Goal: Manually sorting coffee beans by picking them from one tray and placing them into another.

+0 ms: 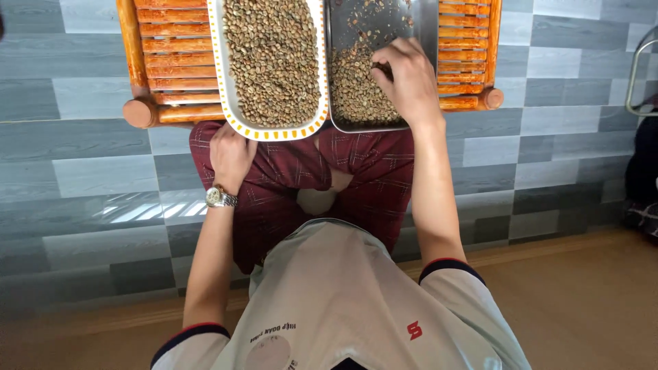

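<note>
A white oval dish with an orange dotted rim is full of pale green beans. Beside it on the right stands a metal tray with a smaller heap of beans at its near end. My right hand rests in the metal tray, fingers curled on the beans; whether it pinches any I cannot tell. My left hand, a watch on its wrist, lies loosely closed on my knee just below the white dish, holding nothing that shows.
Both containers sit on a low orange wooden slatted table. My crossed legs in dark red checked trousers are under its near edge. Grey tiled floor surrounds it. A metal frame stands at the far right.
</note>
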